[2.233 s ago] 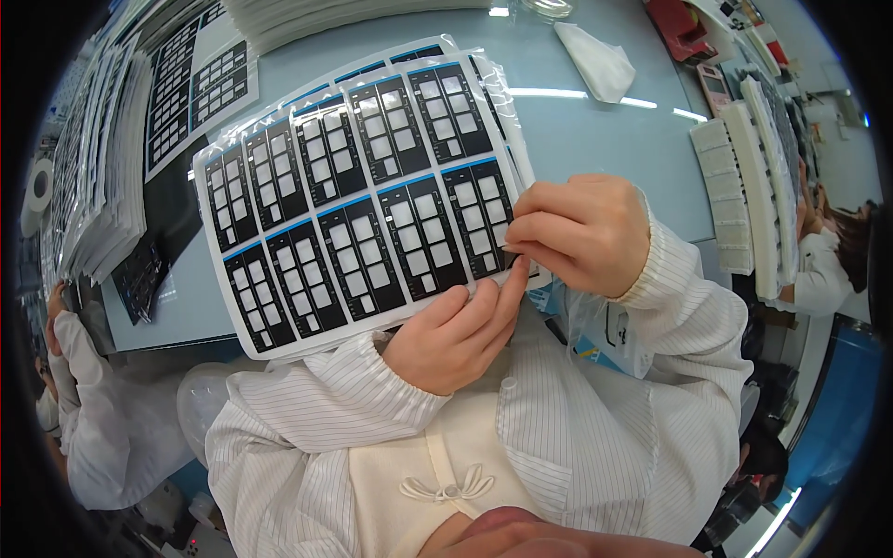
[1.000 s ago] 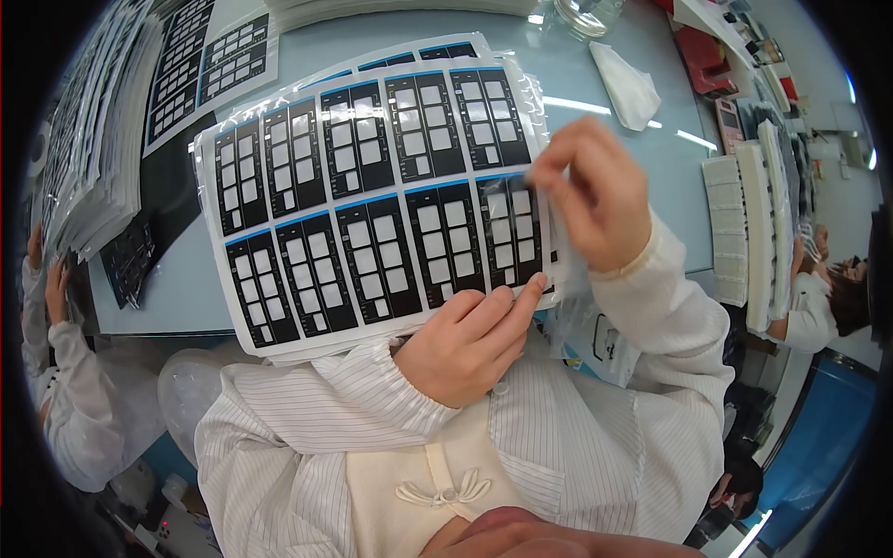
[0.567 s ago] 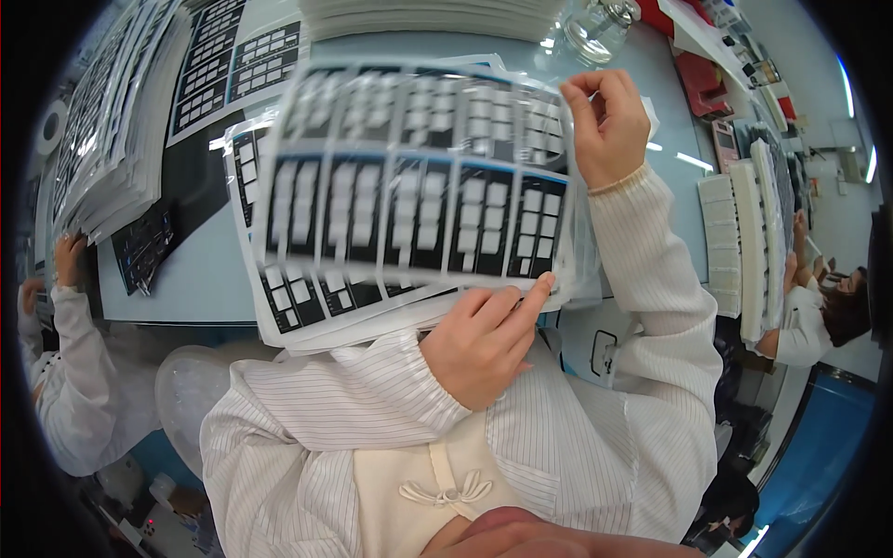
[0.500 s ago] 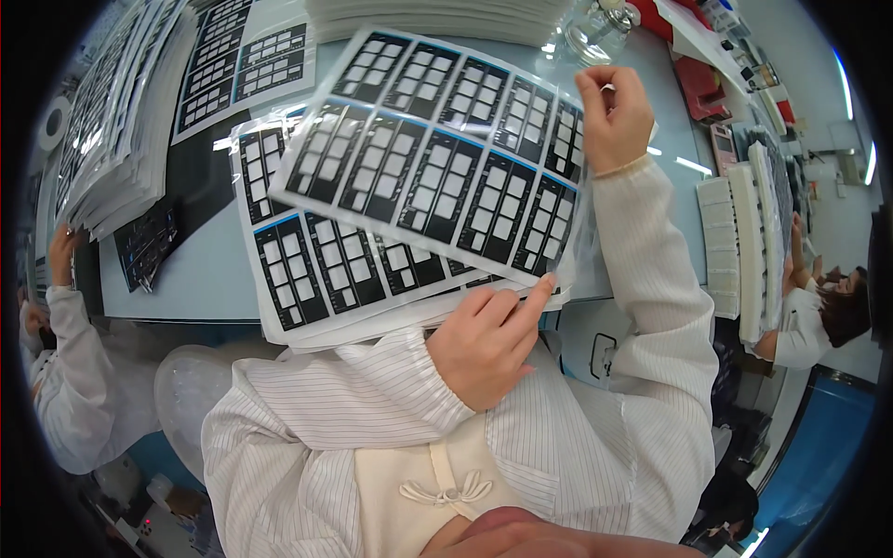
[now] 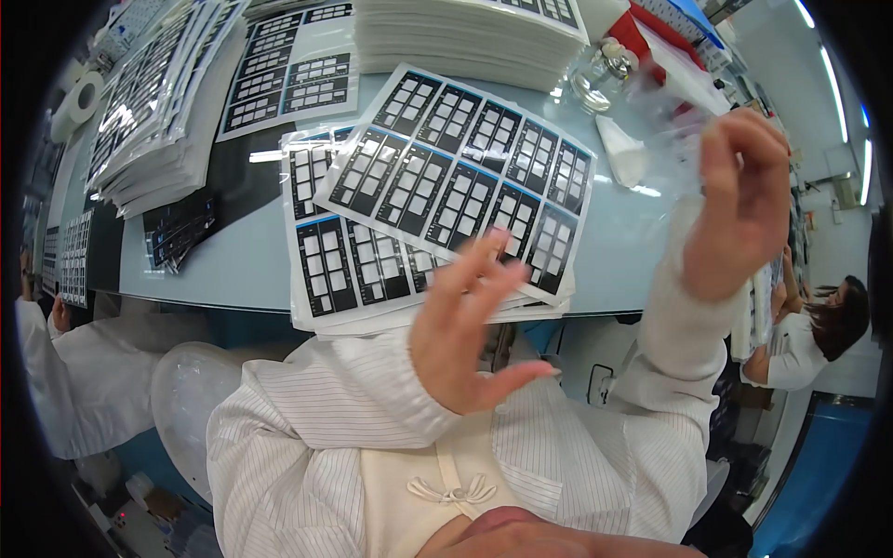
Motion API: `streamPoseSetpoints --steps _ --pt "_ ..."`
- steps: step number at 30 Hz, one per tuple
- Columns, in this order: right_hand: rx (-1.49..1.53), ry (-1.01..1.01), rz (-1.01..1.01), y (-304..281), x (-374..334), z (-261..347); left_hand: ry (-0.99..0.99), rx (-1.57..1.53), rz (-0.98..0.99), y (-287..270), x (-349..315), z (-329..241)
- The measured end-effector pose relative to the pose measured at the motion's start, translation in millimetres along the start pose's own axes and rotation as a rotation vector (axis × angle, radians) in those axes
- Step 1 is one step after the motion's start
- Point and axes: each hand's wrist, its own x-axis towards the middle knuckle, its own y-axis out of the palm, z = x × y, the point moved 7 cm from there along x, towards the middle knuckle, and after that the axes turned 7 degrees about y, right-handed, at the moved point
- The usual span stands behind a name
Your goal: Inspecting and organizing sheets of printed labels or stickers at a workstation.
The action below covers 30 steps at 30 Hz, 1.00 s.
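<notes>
We see the right hand point(image 5: 744, 200) raised above the table's right side, fingers curled and pinched on a thin clear film point(image 5: 665, 98) — it is blurred, so we can only tell that the film hangs between the fingertips and rises up and to the left of them. The left hand point(image 5: 465, 325) floats open in front of the chest, fingers spread, palm turned toward the right, holding nothing; its fingertips overlap the near edge of the printed sheets in the picture, but we cannot tell whether they touch.

On the pale blue table point(image 5: 214, 270) lies the top sheet point(image 5: 460, 172), a white sheet of dark rectangular panels with small white squares, set at a slant. It rests on a lower sheet point(image 5: 330, 251) of the same kind, whose near edge hangs slightly over the table's edge.

Around them: a tall stack of sheets point(image 5: 465, 37) at the far side, a fanned pile point(image 5: 158, 102) at the left, a glass jar point(image 5: 595, 79) and a folded white cloth point(image 5: 623, 153) beyond the top sheet. Another person in white point(image 5: 800, 335) sits at the right — a second white sleeve point(image 5: 84, 372) shows at the left.
</notes>
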Motion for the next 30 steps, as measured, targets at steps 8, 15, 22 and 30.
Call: streamPoseSetpoints --steps 8,15,22,30 --pt "0.633 -0.227 0.558 111 -59 113 0.047 0.259 -0.211 -91 0 -13" --pt "0.512 -0.370 0.648 136 -90 129 -0.028 0.772 -0.105 -156 -43 -60" --pt "0.158 -0.386 0.564 143 -56 63 -0.219 1.495 -0.278 -298 -156 -80" --pt "-0.270 -0.029 0.704 139 -69 -70 -2.008 1.379 0.396 -389 -524 8"
